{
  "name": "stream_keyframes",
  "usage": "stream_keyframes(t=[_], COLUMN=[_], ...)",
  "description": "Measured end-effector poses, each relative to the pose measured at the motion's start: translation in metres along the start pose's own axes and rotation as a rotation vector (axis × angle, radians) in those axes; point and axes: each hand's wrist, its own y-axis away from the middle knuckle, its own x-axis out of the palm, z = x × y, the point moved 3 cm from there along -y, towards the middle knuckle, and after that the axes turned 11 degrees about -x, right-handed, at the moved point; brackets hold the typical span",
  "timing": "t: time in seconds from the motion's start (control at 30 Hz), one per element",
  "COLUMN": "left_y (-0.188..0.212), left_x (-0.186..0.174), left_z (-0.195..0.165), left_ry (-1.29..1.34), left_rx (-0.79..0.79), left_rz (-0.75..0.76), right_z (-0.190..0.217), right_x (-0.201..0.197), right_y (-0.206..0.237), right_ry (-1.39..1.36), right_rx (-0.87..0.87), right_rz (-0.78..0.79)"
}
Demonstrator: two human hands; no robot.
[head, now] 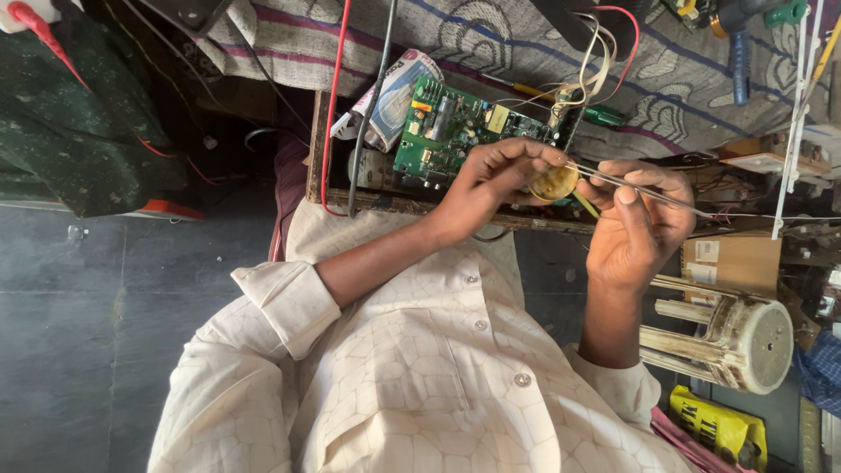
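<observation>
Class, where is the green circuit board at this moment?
In the head view, the green circuit board lies upper centre on the wooden bench edge, just behind the left hand, beside a rolled packet.

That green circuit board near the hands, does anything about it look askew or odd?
The green circuit board lies tilted on a crumpled packet at the bench edge, loose wires trailing off it. No visible damage.
</observation>
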Motion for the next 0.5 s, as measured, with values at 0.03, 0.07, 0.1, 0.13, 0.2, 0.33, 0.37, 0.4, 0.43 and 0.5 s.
stream_keyframes(t=[0.03, 0.07, 0.1, 0.13, 0.2, 0.33, 0.37, 0.4, 0.43, 0.5], left_y=[0.001, 0.001, 0.002, 0.003, 0.004, 0.008, 0.009, 0.01, 0.011, 0.011], left_x=[-0.001, -0.001, 0.0, 0.001, 0.004, 0.009, 0.01, 0.01, 0.011, 0.012], left_z=[-0.002, -0.004, -0.006, -0.008, -0.011, -0.018, -0.02, -0.021, -0.021, -0.023], left_ry=[0.039, 0.077, 0.053, 0.028, -0.009, -0.086, -0.112, -0.114, -0.116, -0.12], left_rx=[0.01, 0.02, 0.027, 0.034, 0.051, 0.103, 0.119, 0.113, 0.106, 0.1], left_rz=[0.032, 0.064, 0.083, 0.101, 0.119, 0.125, 0.129, 0.129, 0.128, 0.13], right_z=[0.0, 0.0, 0.001, 0.001, 0.002, 0.002, 0.002, 0.002, 0.002, 0.002], right_x=[-0.001, -0.001, -0.002, -0.002, -0.002, -0.001, 0.0, 0.0, 0.0, 0.0], right_y=[0.0, -0.001, -0.001, -0.001, -0.001, 0.0, 0.0, 0.0, 0.0, 0.0], right_ry=[0.007, 0.007, 0.008, 0.008, 0.008, 0.003, 0.004, 0.006, 0.009, 0.011], right_rx=[-0.01, -0.017, -0.024, -0.032, -0.027, -0.014, -0.012, -0.012, -0.01, -0.017], right_rz=[0.005, 0.001, -0.003, -0.007, -0.006, -0.008, -0.007, -0.006, -0.006, -0.006])
